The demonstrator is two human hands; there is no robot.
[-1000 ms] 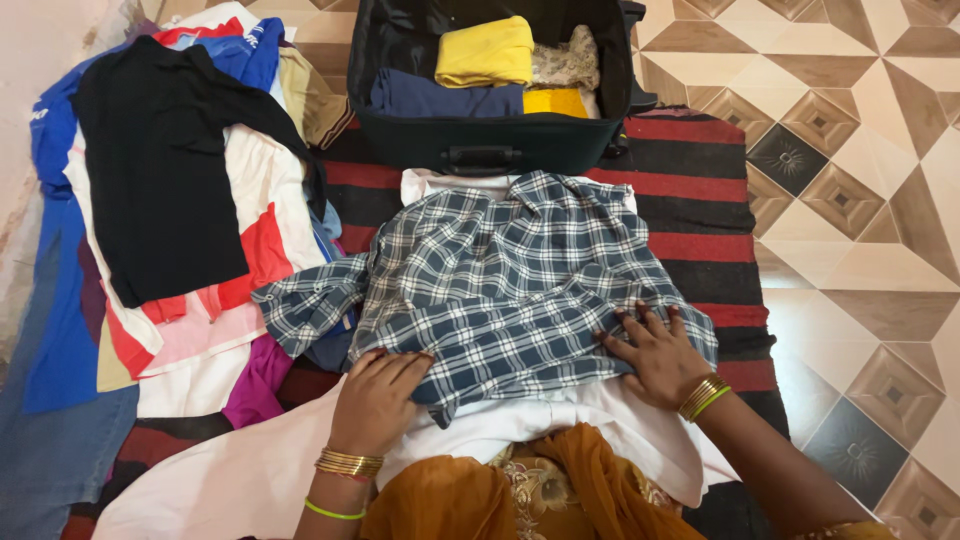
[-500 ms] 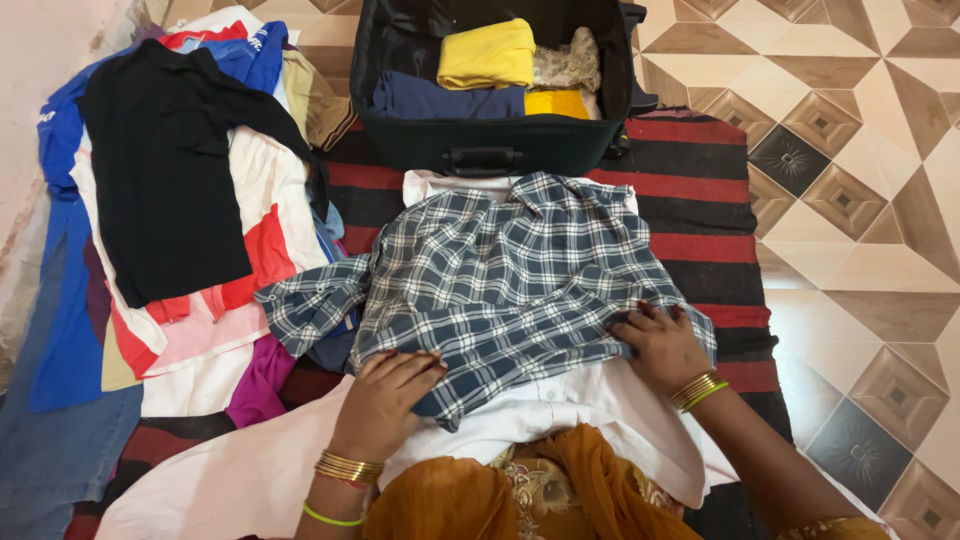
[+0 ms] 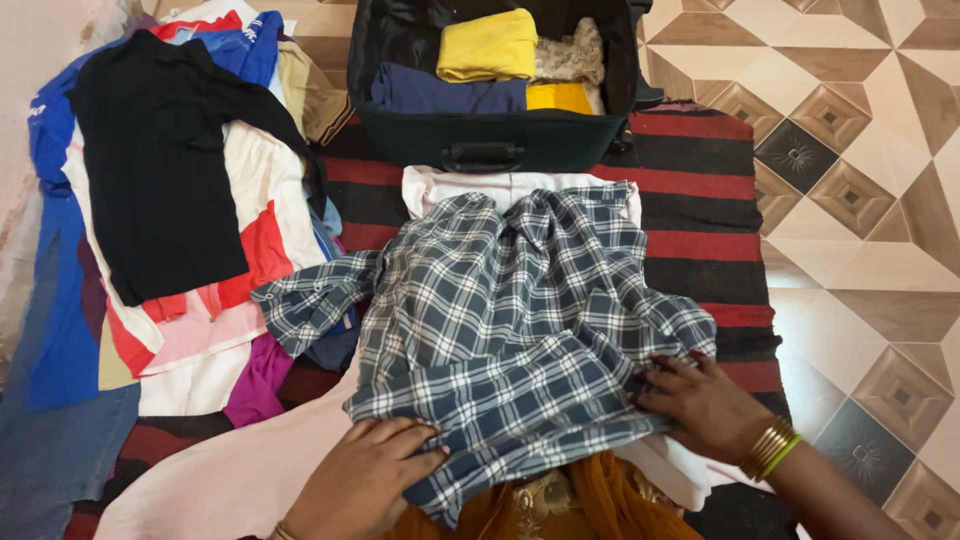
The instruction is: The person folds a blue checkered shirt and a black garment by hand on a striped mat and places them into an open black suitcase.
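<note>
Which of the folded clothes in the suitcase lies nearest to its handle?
The dark blue folded garment, at the front left of the suitcase, just behind the handle; the yellow ones and the beige patterned one lie further back or right.

Navy-white plaid shirt (image 3: 510, 320) rumpled, spread flat on striped rug.

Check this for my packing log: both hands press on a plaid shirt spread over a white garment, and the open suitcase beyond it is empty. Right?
Not quite. The head view shows the suitcase already holds folded clothes, yellow, navy and patterned. The rest stands: the left hand and right hand press on the plaid shirt over the white garment.
</note>
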